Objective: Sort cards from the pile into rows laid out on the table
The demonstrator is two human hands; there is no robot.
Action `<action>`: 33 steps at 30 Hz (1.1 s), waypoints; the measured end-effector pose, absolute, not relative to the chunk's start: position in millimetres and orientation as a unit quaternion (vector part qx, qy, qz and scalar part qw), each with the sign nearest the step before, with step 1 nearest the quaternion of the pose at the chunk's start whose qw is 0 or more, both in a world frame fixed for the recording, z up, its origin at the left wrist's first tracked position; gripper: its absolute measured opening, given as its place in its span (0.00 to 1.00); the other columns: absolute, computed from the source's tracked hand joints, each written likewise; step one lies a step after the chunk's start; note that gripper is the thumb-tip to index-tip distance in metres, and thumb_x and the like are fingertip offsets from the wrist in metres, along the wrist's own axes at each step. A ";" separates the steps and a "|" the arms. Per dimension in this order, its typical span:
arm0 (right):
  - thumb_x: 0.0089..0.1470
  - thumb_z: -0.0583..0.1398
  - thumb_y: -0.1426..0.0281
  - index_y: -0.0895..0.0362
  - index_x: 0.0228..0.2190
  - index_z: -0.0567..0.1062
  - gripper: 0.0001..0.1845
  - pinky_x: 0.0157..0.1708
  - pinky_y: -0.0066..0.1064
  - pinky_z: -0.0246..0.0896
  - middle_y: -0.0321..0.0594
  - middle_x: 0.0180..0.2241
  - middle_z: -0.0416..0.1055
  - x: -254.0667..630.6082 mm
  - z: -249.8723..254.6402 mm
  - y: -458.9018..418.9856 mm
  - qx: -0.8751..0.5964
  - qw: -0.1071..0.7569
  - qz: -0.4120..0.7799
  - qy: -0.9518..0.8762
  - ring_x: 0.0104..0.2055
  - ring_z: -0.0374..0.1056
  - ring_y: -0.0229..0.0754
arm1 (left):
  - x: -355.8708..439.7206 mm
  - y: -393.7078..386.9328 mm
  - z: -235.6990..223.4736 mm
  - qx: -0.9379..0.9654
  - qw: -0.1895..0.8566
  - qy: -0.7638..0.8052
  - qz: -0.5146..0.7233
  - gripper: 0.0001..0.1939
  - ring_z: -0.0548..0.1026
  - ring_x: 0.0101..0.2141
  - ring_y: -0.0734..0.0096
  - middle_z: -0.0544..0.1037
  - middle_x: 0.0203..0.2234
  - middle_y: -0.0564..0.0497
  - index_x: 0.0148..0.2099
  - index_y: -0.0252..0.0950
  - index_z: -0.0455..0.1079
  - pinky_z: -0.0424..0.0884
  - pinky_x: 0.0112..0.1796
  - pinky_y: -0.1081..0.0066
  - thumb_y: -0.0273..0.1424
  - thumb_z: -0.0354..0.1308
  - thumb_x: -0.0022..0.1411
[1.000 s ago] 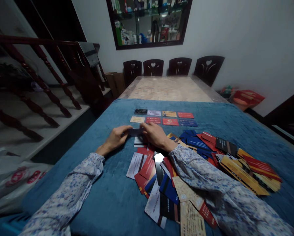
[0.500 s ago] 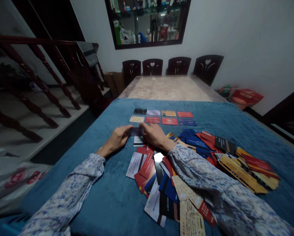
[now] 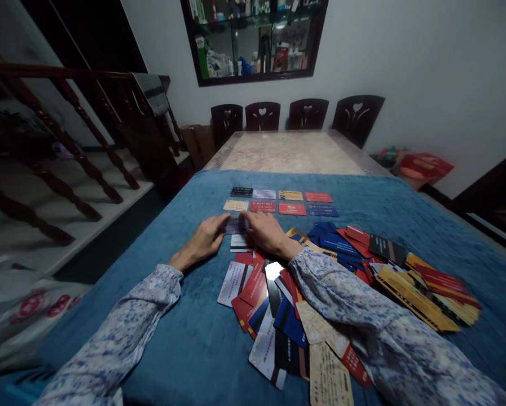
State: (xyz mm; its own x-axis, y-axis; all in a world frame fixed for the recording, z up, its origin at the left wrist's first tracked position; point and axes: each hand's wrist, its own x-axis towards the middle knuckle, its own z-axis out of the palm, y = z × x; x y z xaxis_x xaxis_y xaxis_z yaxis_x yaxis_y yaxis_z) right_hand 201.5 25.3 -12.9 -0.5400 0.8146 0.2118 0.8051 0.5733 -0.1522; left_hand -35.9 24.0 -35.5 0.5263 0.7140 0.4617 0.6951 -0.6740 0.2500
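Observation:
A greyish-purple card (image 3: 236, 225) lies between my two hands, just below the front row of laid-out cards. My left hand (image 3: 202, 239) grips its left edge with thumb and fingertips. At the right edge, my right hand (image 3: 266, 231) has its fingers curled onto the card. Beyond my fingers are two neat rows of cards, including a cream card (image 3: 236, 206), a red card (image 3: 263, 207) and a blue card (image 3: 322, 210). A white card with a dark stripe (image 3: 238, 243) sits just nearer to me, partly under my right hand.
Many loose cards overlap in a heap (image 3: 273, 338) below my right forearm, and another heap (image 3: 422, 287) spreads to the right. A blue cloth (image 3: 185, 361) covers the near table. Chairs (image 3: 262, 115) stand at the far end; a white plastic bag (image 3: 20, 310) is at left.
The card between my hands has been lowered slightly and now lies flatter, a little farther to the right. My left fingertips have shifted slightly right with it; the other cards have stayed put.

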 end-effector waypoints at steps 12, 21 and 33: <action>0.63 0.55 0.73 0.62 0.66 0.61 0.31 0.55 0.42 0.58 0.56 0.62 0.69 202.0 -9.0 24.5 -0.464 0.132 -0.003 -0.876 0.59 0.65 0.55 | -35.9 24.6 -33.4 0.878 -0.046 0.420 0.225 0.29 0.74 0.49 0.53 0.75 0.49 0.38 0.68 0.31 0.58 0.71 0.51 0.53 0.26 0.53 0.66; 0.64 0.55 0.73 0.64 0.63 0.64 0.27 0.54 0.44 0.60 0.59 0.57 0.72 203.3 -5.1 26.3 -0.465 0.180 -0.018 -0.867 0.59 0.65 0.56 | -37.3 34.0 -32.4 0.870 -0.058 0.414 0.260 0.30 0.74 0.51 0.50 0.75 0.53 0.35 0.68 0.31 0.57 0.72 0.53 0.51 0.29 0.55 0.66; 0.63 0.57 0.72 0.61 0.54 0.72 0.19 0.46 0.41 0.61 0.58 0.57 0.67 207.9 24.9 28.8 -0.482 0.126 -0.091 -0.862 0.56 0.60 0.57 | -29.8 44.1 -5.7 0.879 -0.099 0.417 0.208 0.30 0.70 0.54 0.48 0.69 0.56 0.36 0.67 0.34 0.62 0.70 0.52 0.51 0.32 0.58 0.64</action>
State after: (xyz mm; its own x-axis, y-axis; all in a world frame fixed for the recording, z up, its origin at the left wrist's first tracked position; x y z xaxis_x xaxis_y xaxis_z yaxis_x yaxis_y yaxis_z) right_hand 207.9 28.8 24.9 -0.5039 0.8080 0.3052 0.8541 0.5188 0.0365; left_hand -29.8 44.1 -5.7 0.5658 0.6921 0.4482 0.7746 -0.6325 -0.0011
